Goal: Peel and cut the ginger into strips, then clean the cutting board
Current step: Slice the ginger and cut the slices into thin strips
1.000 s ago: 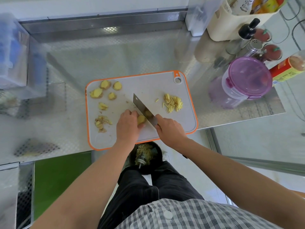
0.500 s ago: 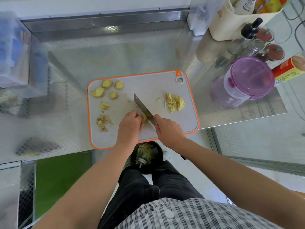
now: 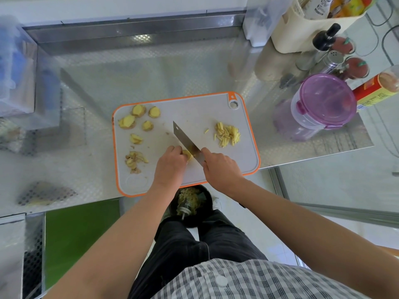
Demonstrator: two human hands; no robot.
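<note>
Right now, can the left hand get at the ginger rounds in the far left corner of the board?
Probably yes: the left hand steadies a ginger piece, and only bare cutting board lies between it and the ginger rounds; the knife is on its right.

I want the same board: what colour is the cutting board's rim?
Orange, around a pale grey cutting board; the head view shows it clearly.
</note>
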